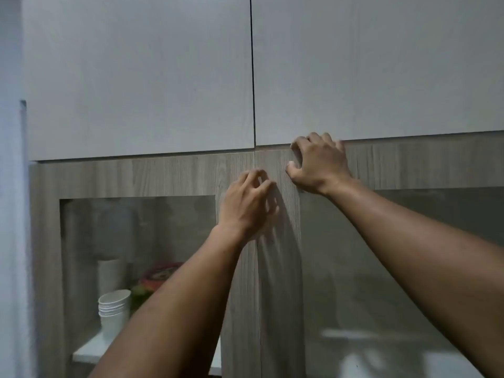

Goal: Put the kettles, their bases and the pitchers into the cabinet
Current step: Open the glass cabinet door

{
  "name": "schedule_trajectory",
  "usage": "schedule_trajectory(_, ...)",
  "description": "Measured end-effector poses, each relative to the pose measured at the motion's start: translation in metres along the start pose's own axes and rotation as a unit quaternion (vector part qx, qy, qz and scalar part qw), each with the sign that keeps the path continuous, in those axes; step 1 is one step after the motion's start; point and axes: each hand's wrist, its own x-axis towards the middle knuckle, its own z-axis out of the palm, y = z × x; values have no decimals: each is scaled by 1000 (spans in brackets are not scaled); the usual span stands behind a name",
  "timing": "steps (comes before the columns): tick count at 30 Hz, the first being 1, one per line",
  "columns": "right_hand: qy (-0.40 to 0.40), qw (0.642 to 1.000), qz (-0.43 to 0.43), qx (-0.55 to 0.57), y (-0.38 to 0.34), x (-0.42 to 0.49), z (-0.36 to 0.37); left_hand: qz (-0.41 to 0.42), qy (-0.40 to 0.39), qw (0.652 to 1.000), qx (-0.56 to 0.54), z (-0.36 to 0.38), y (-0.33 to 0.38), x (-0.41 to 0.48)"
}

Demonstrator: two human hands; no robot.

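Behind the left glass door (136, 268), stacked paper cups (114, 304) sit on a white shelf (90, 350). The left hand (245, 203), fingers curled and empty, hovers at the centre seam; the right hand (319, 162) claws the right door's (281, 241) top edge. Likely step: opening the cabinet; next, pull. No kettles, bases or pitchers visible.
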Motion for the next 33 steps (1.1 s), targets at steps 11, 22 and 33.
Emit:
schedule_trajectory(11,112,992,37,44,-36,-65,-91,-146,83,932,-321,-80,64,-66)
schedule_trajectory(22,109,977,101,151,-37,-136,-226,-150,29,876,-457,-187,181,-119)
schedule_trajectory(33,180,960,71,202,4,-233,-359,12,79,851,-520,-274,319,-125)
